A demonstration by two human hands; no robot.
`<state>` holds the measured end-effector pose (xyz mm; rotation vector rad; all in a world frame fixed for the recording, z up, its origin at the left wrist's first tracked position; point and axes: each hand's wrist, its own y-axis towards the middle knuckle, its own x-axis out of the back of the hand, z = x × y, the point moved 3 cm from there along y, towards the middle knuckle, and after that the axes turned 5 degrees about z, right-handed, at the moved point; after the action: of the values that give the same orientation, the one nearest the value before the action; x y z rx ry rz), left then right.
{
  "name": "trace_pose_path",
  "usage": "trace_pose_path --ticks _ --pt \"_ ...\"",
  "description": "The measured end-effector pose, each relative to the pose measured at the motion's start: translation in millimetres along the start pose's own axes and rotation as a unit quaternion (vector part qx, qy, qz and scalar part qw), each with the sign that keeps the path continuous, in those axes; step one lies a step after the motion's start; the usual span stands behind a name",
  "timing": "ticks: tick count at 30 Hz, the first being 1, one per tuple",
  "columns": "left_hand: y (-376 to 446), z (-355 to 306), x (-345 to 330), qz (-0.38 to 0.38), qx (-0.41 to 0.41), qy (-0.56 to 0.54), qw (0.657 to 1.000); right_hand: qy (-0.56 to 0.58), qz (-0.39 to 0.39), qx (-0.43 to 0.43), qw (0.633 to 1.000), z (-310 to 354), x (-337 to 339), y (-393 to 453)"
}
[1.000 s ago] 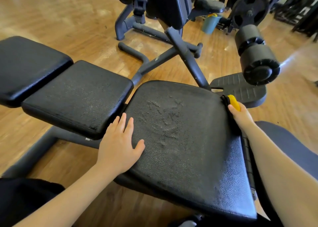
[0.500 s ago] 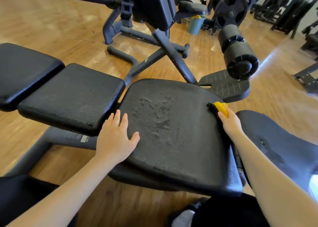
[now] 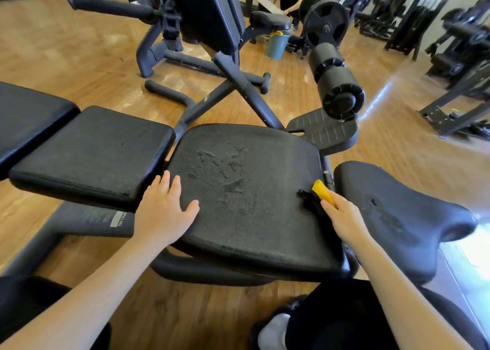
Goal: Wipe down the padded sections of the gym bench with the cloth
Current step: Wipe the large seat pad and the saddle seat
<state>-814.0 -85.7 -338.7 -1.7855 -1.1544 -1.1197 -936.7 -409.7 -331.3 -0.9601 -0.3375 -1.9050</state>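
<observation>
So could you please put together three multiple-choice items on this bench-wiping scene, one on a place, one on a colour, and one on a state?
1. Where does the left hand rest?
A. on the near-left edge of the large middle pad
B. on the foam roller
C. on the floor

2. What colour is the cloth in the right hand?
A. blue
B. yellow and black
C. white

3. How is the left hand?
A. clenched in a fist
B. flat, fingers spread
C. pinching the cloth

Answers:
1 A, its palm lies by the gap to the next pad.
2 B, yellow shows above a black part.
3 B, the fingers lie straight on the pad.
</observation>
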Motion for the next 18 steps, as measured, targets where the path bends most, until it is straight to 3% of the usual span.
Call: trace_pose_path --ticks 5,9,18 --pt "6 -11 7 -0.008 -0.010 -0.007 1.000 -0.017 -0.002 0.037 0.999 17 13 8" --pt "10 -22 8 -0.005 -0.023 -0.014 1.000 0.003 -0.011 -0.008 1.000 10 16 18" --pt "-8 -7 0 0.015 -0.002 0.027 1.000 0.020 0.018 -0.048 0.998 -24 0 -75"
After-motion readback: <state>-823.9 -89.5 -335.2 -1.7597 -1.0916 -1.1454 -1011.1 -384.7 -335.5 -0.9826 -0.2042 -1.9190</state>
